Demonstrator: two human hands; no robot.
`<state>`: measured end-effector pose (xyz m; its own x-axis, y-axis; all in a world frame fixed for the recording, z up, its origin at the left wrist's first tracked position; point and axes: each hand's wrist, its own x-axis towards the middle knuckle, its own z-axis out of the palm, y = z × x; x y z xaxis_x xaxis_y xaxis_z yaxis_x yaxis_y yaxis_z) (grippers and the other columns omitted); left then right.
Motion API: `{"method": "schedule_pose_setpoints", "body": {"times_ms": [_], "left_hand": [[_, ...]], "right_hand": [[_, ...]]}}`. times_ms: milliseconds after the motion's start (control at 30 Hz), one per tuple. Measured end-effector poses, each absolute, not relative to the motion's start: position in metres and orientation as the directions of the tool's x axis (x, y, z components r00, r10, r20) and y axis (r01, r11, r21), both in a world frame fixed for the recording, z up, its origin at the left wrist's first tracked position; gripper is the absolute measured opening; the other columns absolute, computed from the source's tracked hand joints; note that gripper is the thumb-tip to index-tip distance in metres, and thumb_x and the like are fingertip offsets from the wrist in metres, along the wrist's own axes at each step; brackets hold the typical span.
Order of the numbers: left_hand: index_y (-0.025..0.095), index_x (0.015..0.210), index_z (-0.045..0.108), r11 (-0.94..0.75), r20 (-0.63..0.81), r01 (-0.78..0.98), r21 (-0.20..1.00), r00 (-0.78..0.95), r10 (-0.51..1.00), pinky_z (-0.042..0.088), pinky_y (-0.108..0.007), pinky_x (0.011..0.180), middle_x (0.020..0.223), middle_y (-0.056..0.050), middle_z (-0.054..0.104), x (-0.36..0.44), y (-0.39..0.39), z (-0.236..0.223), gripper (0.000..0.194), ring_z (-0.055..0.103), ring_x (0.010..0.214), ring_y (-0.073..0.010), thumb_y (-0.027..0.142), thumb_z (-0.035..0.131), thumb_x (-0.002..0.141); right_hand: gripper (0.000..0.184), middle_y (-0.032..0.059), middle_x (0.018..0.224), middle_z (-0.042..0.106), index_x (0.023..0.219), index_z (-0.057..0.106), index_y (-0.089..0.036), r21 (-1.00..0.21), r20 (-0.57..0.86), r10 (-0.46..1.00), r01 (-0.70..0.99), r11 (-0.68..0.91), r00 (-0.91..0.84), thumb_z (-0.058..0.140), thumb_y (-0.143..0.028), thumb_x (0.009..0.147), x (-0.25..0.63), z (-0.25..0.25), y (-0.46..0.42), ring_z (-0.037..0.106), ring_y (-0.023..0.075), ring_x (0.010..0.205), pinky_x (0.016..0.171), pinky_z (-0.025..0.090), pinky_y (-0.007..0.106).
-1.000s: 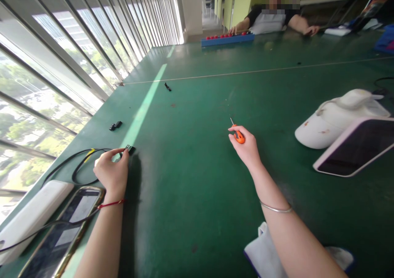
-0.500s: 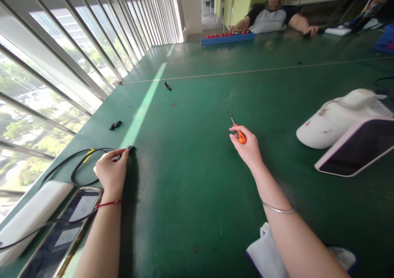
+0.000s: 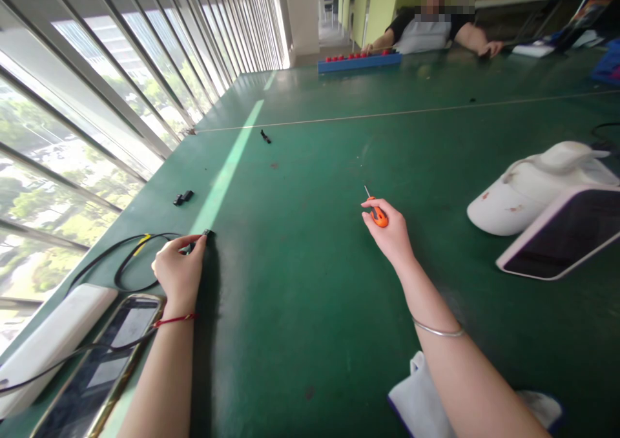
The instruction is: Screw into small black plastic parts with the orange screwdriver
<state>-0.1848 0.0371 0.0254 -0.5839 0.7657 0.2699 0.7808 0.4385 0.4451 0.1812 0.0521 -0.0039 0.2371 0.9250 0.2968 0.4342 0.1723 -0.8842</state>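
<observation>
My right hand is closed around a small screwdriver with an orange and dark handle; its thin metal shaft points away from me. At the left, my left hand pinches a small black part between thumb and fingertips, down at the tabletop. Fingers cover much of that part, so its exact kind is unclear. Beyond my left hand lie small black pieces, and farther off rests another small black piece. Both hands are apart, over the green table.
A phone, a white power bank and a black cable lie left. A white device and a tilted dark screen stand right. A cloth is under my right forearm. Across sits a person behind a blue rack.
My left hand has shifted very slightly right with the black part still pinched. My right hand keeps the screwdriver in nearly the same place. The view has moved a touch.
</observation>
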Motion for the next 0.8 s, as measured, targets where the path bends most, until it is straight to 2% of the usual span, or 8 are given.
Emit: {"method": "schedule_pose_setpoints", "body": {"times_ms": [400,800], "left_hand": [[0.018,0.095,0.073,0.429,0.307,0.789,0.440,-0.581,0.754,0.039,-0.028,0.080,0.084,-0.003,0.068,-0.1874,0.0392,0.0200,0.034,0.058,0.074,-0.0174,0.041,0.060,0.075],[0.020,0.088,0.074,0.416,0.337,0.793,0.446,-0.579,0.742,0.038,-0.027,0.077,0.075,-0.001,0.063,-0.1847,0.0401,0.0210,0.026,0.056,0.074,-0.0179,0.038,0.062,0.074]], "right_hand": [[0.019,0.0067,0.095,0.069,0.089,0.065,-0.020,-0.883,0.291,0.927,0.439,0.164,0.238,0.055,-0.027,0.075,0.1811,-0.0038,0.0520,0.062,0.0211,0.083,0.078,0.046,0.033],[0.018,0.0059,0.095,0.068,0.089,0.065,-0.019,-0.885,0.294,0.925,0.434,0.168,0.242,0.056,-0.026,0.075,0.1809,-0.0046,0.0524,0.061,0.0197,0.081,0.076,0.045,0.033]]}}
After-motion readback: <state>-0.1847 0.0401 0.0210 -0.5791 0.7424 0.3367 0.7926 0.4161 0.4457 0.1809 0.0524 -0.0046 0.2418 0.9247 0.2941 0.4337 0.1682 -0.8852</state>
